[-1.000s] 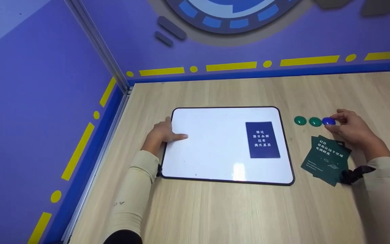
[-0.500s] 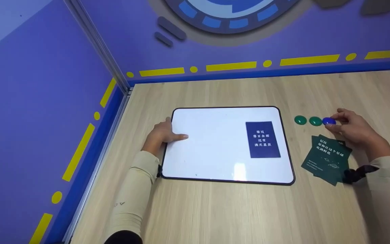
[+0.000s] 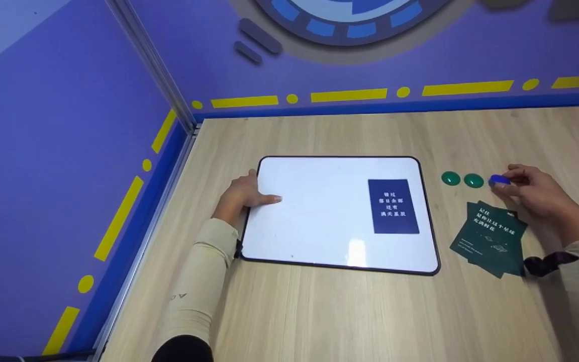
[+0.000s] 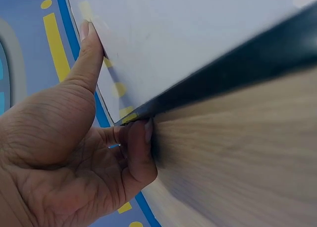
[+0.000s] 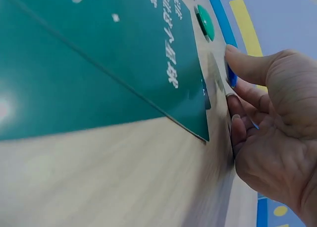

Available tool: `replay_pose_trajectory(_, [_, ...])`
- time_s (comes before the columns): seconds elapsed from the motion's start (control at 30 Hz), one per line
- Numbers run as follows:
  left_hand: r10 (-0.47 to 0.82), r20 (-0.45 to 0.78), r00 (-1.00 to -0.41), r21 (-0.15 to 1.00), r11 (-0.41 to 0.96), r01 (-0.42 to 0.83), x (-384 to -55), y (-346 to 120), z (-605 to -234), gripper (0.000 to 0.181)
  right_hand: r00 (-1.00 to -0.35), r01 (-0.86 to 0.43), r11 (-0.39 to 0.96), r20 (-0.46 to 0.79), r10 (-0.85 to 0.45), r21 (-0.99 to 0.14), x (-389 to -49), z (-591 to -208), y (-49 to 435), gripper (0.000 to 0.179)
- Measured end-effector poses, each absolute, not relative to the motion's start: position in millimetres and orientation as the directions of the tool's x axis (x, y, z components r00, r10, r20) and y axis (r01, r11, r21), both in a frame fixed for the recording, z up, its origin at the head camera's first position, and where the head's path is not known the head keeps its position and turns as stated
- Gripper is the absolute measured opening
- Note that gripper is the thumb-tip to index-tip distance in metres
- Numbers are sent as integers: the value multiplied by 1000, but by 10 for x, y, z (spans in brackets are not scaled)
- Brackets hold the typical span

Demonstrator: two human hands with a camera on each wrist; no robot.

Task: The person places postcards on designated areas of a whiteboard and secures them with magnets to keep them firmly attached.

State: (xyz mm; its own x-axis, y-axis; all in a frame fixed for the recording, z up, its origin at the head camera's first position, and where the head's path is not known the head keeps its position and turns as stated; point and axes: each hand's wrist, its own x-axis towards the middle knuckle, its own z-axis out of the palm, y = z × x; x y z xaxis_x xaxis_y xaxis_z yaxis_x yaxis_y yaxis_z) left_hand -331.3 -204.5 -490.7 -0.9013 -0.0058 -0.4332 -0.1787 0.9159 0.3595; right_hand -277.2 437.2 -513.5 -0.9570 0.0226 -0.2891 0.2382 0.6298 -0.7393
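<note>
My left hand (image 3: 243, 194) holds the left edge of a white dry-erase board (image 3: 314, 221) with a black frame. In the left wrist view its thumb (image 4: 88, 56) lies along the white surface and the other fingers curl at the frame. My right hand (image 3: 538, 190) pinches a glossy blue round magnet (image 3: 498, 180), tilted up on its edge, between thumb and fingertips. In the right wrist view only a sliver of the blue magnet (image 5: 231, 77) shows beside the thumb. A dark blue card (image 3: 394, 223) with white writing lies on the board's right part.
Two green round magnets (image 3: 451, 178) lie in a row left of the right hand. Overlapping dark green cards (image 3: 488, 241) lie just below, partly under the right wrist's camera. Purple-blue walls (image 3: 269, 80) border the wooden table (image 3: 350, 311) behind and at left.
My right hand has drawn the blue magnet a little to the right, away from the green one beside it, and tilted it up. The left hand keeps its hold on the board.
</note>
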Motion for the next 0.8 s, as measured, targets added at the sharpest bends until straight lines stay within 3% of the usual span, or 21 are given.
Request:
replay_pose_trajectory(0.27, [-8,-440,-898,357,916,-184,-3337,-2048,-4866,127,-956,270,640,-281,87,-720,-2723,-5123,4373,106])
replay_pose_trajectory(0.47, [1,-442,-897,351,921,-171,-3333,-2038,-4866,125,-956,283,670,-253,145,-686,-2742,-5107,4339,97])
replay_pose_trajectory(0.63, [5,-442,-897,350,922,-167,-3318,-2032,-4884,124,-965,234,690,-252,76,-685,-2717,-5057,4303,96])
replay_pose_trajectory(0.8, [2,-437,-899,364,915,-175,-3288,-2053,-4899,124,-973,196,704,-224,54,-683,-2719,-5024,4176,84])
